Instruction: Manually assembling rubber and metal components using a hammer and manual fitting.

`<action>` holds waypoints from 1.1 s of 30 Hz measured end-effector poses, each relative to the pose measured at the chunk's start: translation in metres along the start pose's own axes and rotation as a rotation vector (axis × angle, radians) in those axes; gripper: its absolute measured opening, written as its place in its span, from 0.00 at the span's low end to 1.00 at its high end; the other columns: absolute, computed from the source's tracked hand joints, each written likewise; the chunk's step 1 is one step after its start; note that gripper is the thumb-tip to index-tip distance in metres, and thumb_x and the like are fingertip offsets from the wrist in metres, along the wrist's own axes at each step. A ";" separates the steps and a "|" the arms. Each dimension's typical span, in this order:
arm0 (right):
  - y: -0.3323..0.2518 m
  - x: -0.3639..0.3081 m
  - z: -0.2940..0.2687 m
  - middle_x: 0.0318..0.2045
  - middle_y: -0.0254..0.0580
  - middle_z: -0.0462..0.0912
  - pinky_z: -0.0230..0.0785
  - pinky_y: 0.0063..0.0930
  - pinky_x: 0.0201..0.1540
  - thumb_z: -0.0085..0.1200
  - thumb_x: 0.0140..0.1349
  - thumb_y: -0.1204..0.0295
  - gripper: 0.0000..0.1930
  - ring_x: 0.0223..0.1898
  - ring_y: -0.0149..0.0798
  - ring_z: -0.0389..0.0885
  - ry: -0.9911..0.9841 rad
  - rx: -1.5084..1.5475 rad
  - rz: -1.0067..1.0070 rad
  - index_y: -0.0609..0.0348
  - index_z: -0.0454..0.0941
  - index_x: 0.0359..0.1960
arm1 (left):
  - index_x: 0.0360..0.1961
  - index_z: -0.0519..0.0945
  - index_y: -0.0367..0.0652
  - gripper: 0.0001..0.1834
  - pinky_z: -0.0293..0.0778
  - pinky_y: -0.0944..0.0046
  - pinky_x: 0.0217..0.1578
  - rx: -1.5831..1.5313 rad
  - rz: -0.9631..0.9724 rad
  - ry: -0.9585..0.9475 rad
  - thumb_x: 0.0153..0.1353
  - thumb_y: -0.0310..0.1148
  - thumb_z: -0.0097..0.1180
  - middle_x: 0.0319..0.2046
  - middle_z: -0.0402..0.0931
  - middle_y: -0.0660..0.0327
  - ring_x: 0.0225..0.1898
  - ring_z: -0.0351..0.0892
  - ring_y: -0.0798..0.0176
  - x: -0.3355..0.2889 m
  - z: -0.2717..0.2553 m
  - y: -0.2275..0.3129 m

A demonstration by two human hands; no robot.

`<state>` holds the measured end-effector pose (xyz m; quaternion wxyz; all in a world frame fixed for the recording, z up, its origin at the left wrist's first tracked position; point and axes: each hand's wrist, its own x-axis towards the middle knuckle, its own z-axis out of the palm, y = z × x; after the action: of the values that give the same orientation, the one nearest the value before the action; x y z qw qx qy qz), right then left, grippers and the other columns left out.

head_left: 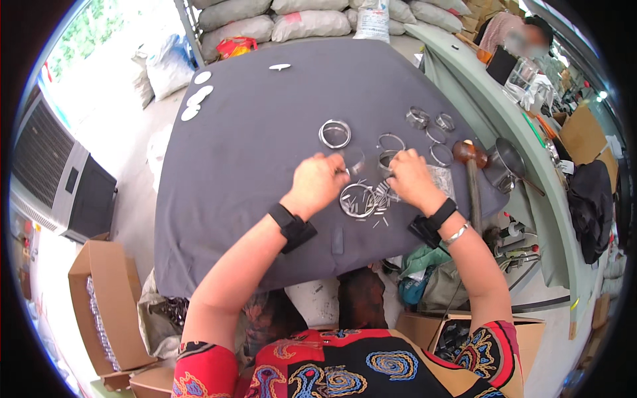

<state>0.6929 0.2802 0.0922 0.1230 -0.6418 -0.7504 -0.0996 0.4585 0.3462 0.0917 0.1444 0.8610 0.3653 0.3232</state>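
My left hand is closed in a pinch at the near edge of a shiny metal ring, blurred at its rim. My right hand has its fingertips pressed together beside another metal ring; what they pinch, if anything, is too small to make out. Below and between the hands, a thin metal ring lies flat, with several short metal pins scattered in and beside it. Farther off sits a wider ring. A wooden-handled mallet rests right of my right hand.
More metal rings lie at the table's right, near a metal bowl. White discs sit on the far left of the grey cloth. Cardboard boxes stand below left; a person is at the far right.
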 end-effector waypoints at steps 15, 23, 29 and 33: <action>0.067 0.065 0.019 0.35 0.52 0.82 0.70 0.44 0.47 0.62 0.52 0.60 0.17 0.44 0.53 0.76 0.242 0.275 0.169 0.64 0.81 0.32 | 0.30 0.78 0.38 0.05 0.75 0.52 0.36 -0.229 -0.162 -0.224 0.49 0.20 0.55 0.27 0.80 0.48 0.34 0.81 0.44 0.029 0.024 -0.014; 0.150 0.096 0.007 0.28 0.50 0.84 0.73 0.37 0.38 0.59 0.54 0.60 0.17 0.32 0.48 0.82 0.000 0.645 0.487 0.66 0.82 0.30 | 0.42 0.77 0.40 0.17 0.76 0.50 0.42 -0.145 -0.110 -0.190 0.48 0.21 0.55 0.33 0.81 0.47 0.39 0.81 0.44 0.063 0.012 -0.034; 0.203 0.102 0.025 0.55 0.58 0.76 0.64 0.41 0.60 0.55 0.57 0.52 0.28 0.59 0.56 0.72 0.209 0.084 0.686 0.60 0.77 0.53 | 0.57 0.73 0.45 0.28 0.76 0.55 0.44 -0.015 -0.288 0.008 0.53 0.33 0.63 0.44 0.76 0.51 0.42 0.79 0.51 0.068 0.007 -0.050; 0.201 0.110 0.041 0.57 0.58 0.75 0.59 0.47 0.63 0.44 0.59 0.40 0.37 0.61 0.55 0.70 -0.227 0.128 0.717 0.63 0.78 0.52 | 0.59 0.71 0.44 0.30 0.73 0.50 0.50 -0.014 -0.340 -0.030 0.58 0.45 0.59 0.49 0.74 0.48 0.49 0.77 0.46 0.071 0.021 -0.064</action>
<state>0.8731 0.4276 0.0860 0.1057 -0.8616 -0.4918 0.0686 0.4748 0.4414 0.0766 0.2084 0.7905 0.5010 0.2838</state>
